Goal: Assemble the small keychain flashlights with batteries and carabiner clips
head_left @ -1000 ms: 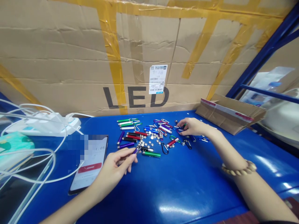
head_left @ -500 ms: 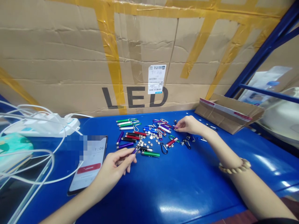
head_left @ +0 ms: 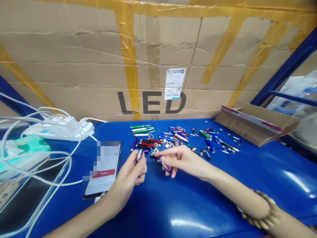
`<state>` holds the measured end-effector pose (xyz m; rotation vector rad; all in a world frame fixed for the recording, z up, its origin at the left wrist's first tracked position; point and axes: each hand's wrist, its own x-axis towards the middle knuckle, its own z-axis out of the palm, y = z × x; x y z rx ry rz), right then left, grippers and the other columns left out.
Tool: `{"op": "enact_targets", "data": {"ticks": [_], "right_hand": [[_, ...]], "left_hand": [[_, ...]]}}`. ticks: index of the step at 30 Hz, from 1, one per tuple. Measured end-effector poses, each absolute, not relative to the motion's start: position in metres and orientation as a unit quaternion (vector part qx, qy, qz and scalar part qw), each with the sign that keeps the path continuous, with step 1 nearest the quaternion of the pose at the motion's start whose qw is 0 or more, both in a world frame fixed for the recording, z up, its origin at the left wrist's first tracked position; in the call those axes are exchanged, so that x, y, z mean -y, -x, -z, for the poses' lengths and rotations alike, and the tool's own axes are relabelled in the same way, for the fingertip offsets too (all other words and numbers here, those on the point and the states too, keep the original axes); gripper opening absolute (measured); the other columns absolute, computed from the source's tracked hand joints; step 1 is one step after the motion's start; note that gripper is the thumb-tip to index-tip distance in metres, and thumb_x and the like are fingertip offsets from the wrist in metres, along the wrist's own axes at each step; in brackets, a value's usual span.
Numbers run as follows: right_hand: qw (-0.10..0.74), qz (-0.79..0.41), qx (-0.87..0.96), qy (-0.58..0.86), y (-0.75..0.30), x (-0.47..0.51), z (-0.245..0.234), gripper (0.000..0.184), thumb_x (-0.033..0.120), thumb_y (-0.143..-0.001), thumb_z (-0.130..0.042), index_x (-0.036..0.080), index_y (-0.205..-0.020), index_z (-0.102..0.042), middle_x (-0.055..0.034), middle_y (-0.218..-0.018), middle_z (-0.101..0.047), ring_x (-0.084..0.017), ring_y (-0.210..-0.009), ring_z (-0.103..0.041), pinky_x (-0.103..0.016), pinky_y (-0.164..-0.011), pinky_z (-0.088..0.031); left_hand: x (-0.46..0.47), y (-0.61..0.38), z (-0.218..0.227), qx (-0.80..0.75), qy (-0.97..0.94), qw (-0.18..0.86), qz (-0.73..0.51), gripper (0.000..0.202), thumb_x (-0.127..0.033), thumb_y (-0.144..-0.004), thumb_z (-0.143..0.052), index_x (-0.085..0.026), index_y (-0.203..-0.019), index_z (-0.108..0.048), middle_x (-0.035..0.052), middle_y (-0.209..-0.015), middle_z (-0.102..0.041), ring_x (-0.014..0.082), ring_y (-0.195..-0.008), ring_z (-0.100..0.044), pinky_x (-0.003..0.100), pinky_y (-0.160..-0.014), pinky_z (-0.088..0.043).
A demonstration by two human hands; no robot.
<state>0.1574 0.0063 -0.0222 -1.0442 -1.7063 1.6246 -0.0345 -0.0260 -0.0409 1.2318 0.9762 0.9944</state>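
In the middle of the head view my left hand (head_left: 128, 172) is closed round a small purple flashlight tube (head_left: 139, 156), its silver end pointing up. To its right, my right hand (head_left: 185, 161) pinches a purple carabiner (head_left: 165, 165) between thumb and fingers; a cap on it cannot be made out. Behind both hands lie several red and black flashlight tubes (head_left: 148, 142) and silver button cells (head_left: 168, 144), partly covered by my right hand. Green and silver tubes with clips (head_left: 142, 131) sit farther back. More carabiners with caps (head_left: 205, 154) are scattered on the right.
A phone (head_left: 102, 181) lies left of my left hand on the blue table (head_left: 153, 211). White cables (head_left: 66, 158) and a power strip (head_left: 59, 127) crowd the left side. An open cardboard tray (head_left: 257, 127) stands back right, before a large LED carton (head_left: 99, 72).
My right hand has come left and nearer from the far pile, bringing the purple carabiner close to my left hand. The tube in my left hand now stands more upright. The view has shifted left.
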Motion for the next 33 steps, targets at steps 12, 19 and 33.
{"op": "enact_targets", "data": {"ticks": [12,19,33], "right_hand": [[0.232,-0.810,0.404,0.356,-0.140,0.012,0.035,0.019,0.031,-0.067,-0.076,0.015,-0.077,-0.073,-0.0003,-0.069,-0.067,0.000,-0.050,-0.052,-0.006,-0.038,-0.035],[0.322,-0.789,0.403,0.334,-0.139,0.016,0.029,0.028,0.039,-0.072,-0.071,0.018,-0.090,-0.070,-0.0023,-0.080,-0.065,-0.006,-0.063,-0.056,-0.011,-0.044,-0.041],[0.350,-0.743,0.454,0.345,-0.115,0.031,0.046,0.030,0.048,-0.079,-0.059,0.019,-0.084,-0.056,0.0008,-0.080,-0.052,-0.010,-0.069,-0.055,-0.021,-0.053,-0.054]], "left_hand": [[0.031,0.034,0.030,-0.410,-0.639,0.469,-0.451,0.035,-0.014,-0.077,-0.060,-0.022,-0.068,-0.028,-0.0053,-0.073,-0.057,0.0042,-0.046,-0.042,0.020,-0.050,-0.037],[0.028,0.034,0.036,-0.460,-0.573,0.478,-0.481,0.027,-0.019,-0.081,-0.054,-0.023,-0.073,-0.028,-0.0082,-0.071,-0.052,0.0020,-0.037,-0.043,0.017,-0.039,-0.035],[0.039,0.033,0.050,-0.483,-0.692,0.341,-0.415,0.023,-0.018,-0.076,-0.058,-0.023,-0.069,-0.036,-0.0077,-0.057,-0.050,0.0093,-0.045,-0.050,0.019,-0.045,-0.038]]}}
